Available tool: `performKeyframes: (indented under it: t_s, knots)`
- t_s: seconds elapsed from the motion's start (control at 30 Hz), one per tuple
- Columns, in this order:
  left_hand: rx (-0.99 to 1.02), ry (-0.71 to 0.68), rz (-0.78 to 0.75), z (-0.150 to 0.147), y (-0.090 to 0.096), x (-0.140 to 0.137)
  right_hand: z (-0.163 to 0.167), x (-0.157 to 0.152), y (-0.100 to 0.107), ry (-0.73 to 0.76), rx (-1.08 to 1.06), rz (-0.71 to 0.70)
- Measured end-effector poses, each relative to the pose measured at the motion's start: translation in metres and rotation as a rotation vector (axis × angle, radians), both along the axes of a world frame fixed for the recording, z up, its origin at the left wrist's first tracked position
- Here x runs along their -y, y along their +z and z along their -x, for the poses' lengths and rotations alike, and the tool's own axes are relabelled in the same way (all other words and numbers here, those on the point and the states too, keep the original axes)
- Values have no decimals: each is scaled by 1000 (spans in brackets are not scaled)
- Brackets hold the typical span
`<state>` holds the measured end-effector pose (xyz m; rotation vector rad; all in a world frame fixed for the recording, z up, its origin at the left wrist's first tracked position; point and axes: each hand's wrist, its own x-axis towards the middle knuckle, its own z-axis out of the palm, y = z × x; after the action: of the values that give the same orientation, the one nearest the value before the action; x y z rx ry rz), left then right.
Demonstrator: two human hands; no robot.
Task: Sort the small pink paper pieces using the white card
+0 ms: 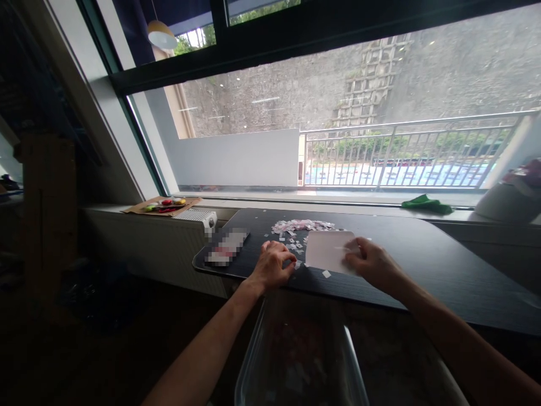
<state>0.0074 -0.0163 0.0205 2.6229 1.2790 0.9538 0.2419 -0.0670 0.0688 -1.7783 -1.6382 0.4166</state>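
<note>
My left hand rests at the near edge of the dark table, its fingers curled and the thumb close to the index finger. Whatever may be between those fingertips is too small to make out. Beside it lie scattered small white paper pieces, with a larger heap of them farther back. A pale, blank rectangular card with rounded corners is just right of the pieces. Over the card's right part is my right hand, fingers drawn together and slightly blurred. A faint pale streak shows at its fingertips.
The dark table reaches to the window. A blurred-out flat object lies at its left end. Below the front edge stands a clear plastic bin. A green cloth and cardboard with colourful items are by the sill.
</note>
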Motion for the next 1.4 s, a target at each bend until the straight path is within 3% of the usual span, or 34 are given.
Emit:
performKeyframes:
  t_s: [0.13,0.27,0.37,0.5,0.63,0.77,0.9,1.03,1.2,1.4]
  knots:
    - [55,-60,3,-5,-11,-1,-5,9,7,-64,-44,-5]
    - [141,-32,-18,-2,-16,-3,-4,4,-1,5,-240,-21]
    - [177,-2,-7,-2,-14,-3,-13,1,-7,4,-195,11]
    - [205,22,-2,-4,-11,-3,-32,10,4,-62,-80,34]
    - [224,43,-7,-4,-11,-3,-29,9,13,-64,-194,50]
    - [223,49,-19,-2,-12,-4,-28,-3,3,-80,-337,103]
    - [227,47,-11,-2,-13,-4,-56,2,-7,-149,-365,157]
    - [219,54,-4,-3,-12,-4,-61,6,-5,-130,-488,148]
    - [213,55,-15,-2,-11,-3,-46,-4,-6,-65,-583,251]
    - [223,51,-8,-3,-11,-4,-79,11,-5,-103,-554,301]
